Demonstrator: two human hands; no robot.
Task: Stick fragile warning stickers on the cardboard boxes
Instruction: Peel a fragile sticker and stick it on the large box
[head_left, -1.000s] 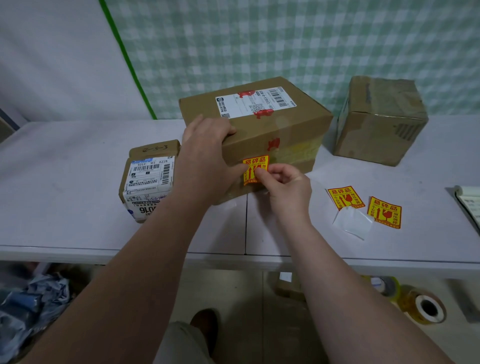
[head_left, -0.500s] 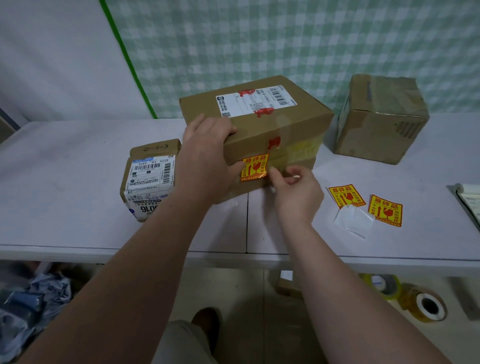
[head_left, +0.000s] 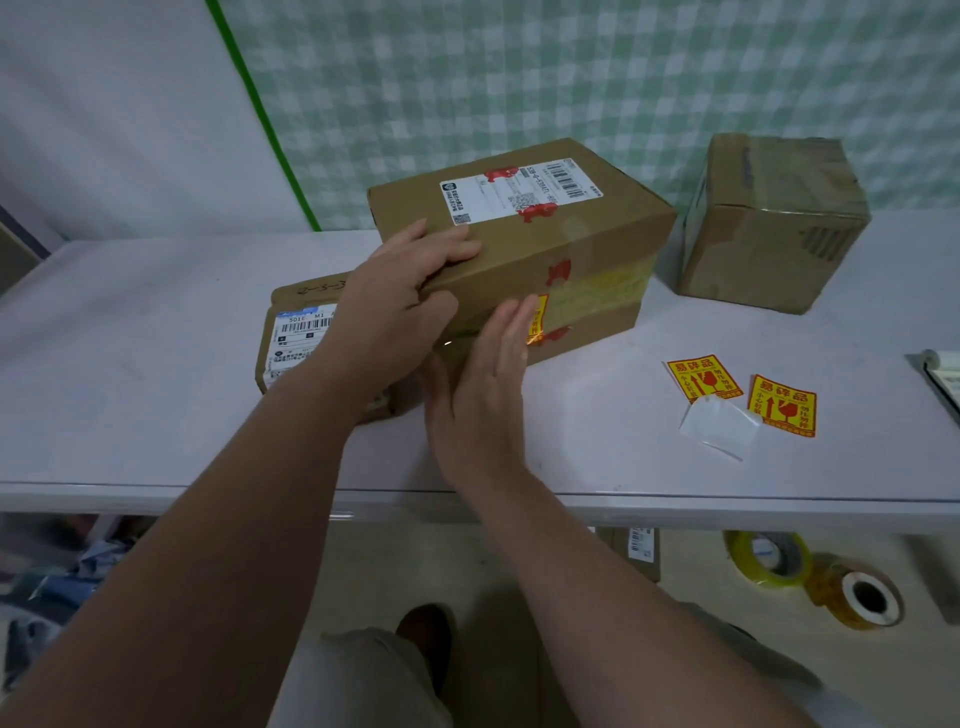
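- The left hand (head_left: 400, 306) grips the near left top corner of the large cardboard box (head_left: 524, 249), fingers over the top face and thumb on the near side.
- The right hand (head_left: 480, 395) is flat and open, holding nothing, with its palm pressed against the near side of that box.
- A yellow fragile sticker (head_left: 537, 319) sits on that near side, mostly hidden behind the right fingers (head_left: 511, 327).
- Two more fragile stickers lie on the white bench (head_left: 130, 364) to the right: one (head_left: 702, 378) nearer the box, the other (head_left: 783, 405) further right, with a peeled white backing sheet (head_left: 719, 426) between and partly over them.
- A small box with a barcode label (head_left: 298, 332) lies left of the large one, behind the left wrist.
- A third cardboard box (head_left: 774, 223) stands at the far right of the bench.
- Two tape rolls (head_left: 815, 577) lie on the floor under the bench.
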